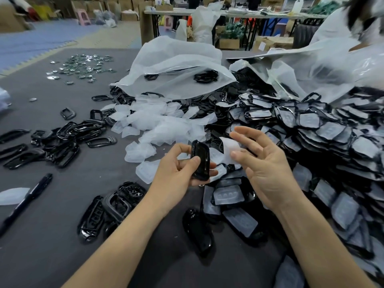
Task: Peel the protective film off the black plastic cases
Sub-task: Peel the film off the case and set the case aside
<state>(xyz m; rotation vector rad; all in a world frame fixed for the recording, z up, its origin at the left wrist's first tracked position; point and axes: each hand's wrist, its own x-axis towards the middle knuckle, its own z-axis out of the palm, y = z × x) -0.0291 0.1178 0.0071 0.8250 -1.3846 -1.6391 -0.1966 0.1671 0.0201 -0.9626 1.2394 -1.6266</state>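
Head view: the left hand (176, 173) has its grip closed on a black case (200, 161), thumb on the front and fingers behind, above the worktop (62, 204). The right hand (268, 165) has its grip open, fingers spread. A film sheet (228, 147) lies against its thumb; stuck or loose, I cannot tell. The case looks light, stiff and glossy, likely slippery, so hold it by the rims. Film seems thin, limp and clingy; lift it at a corner.

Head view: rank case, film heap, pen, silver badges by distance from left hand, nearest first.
1. Case: gripped in the left hand.
2. Film heap: just beyond the hand.
3. Pen: left, near edge.
4. Silver badges: far back left.
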